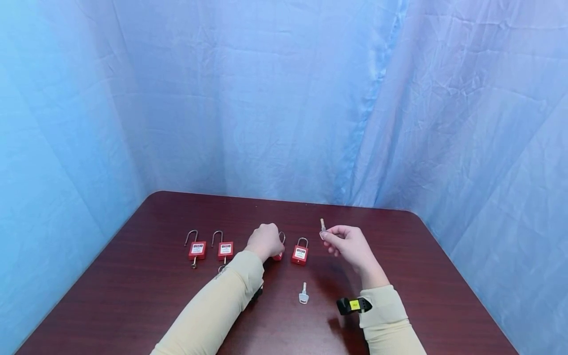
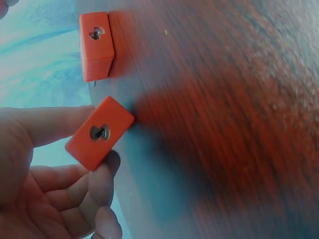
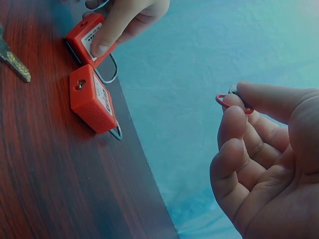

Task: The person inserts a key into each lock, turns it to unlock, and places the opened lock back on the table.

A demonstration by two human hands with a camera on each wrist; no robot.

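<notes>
Loose key [image 1: 303, 294] nearest on table [image 1: 426, 276]; left hand [image 1: 265, 241] gripping third padlock [image 2: 99, 132] mid-table, right hand [image 1: 348, 244] pinching second key [image 1: 322, 227] above it

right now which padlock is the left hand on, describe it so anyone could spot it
On the dark red table four red padlocks lie in a row. It is the third padlock from the left, the only one gripped by the left hand.

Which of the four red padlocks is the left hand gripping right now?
The third padlock from the left in the row, mostly hidden under the left hand. The two far-left padlocks and the rightmost padlock lie untouched on the table.
</notes>
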